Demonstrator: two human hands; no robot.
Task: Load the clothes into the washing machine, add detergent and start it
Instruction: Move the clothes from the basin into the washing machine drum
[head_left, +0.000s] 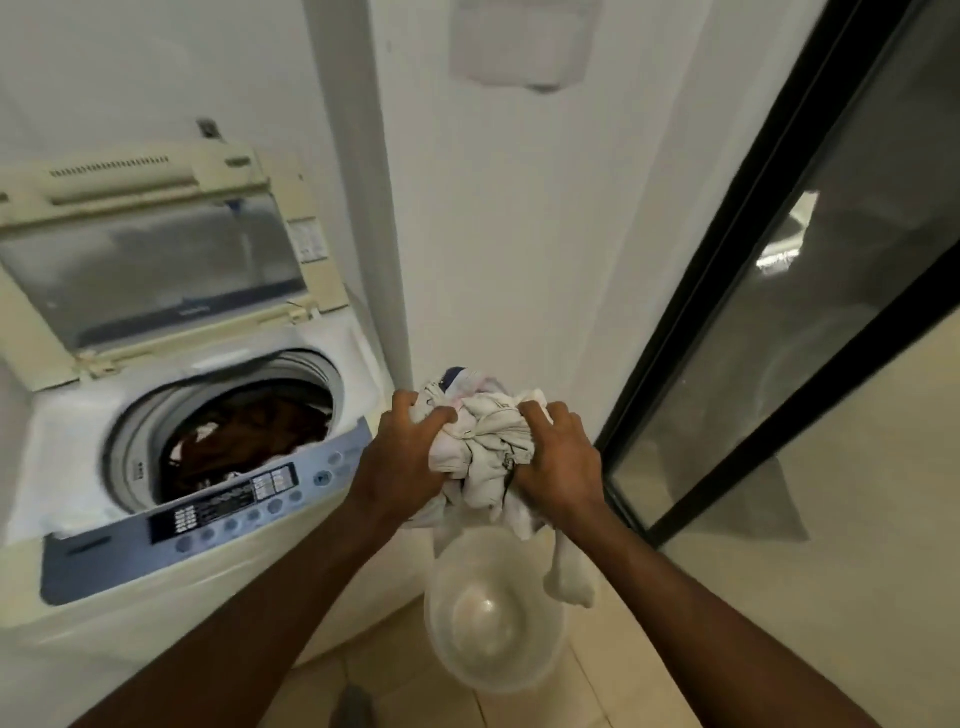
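White walls, tiled floor (524, 709), dark-framed glass door (810, 291) at right. Washer (78, 467) at left, lid (150, 270) up, dark clothes (249, 431) in the drum. Left hand (402, 457) and right hand (558, 457) each with grip closed on a pale bundle (485, 431), held in the air right of the washer's panel (208, 519), above a clear basin (493, 613) on the floor; one end hangs down
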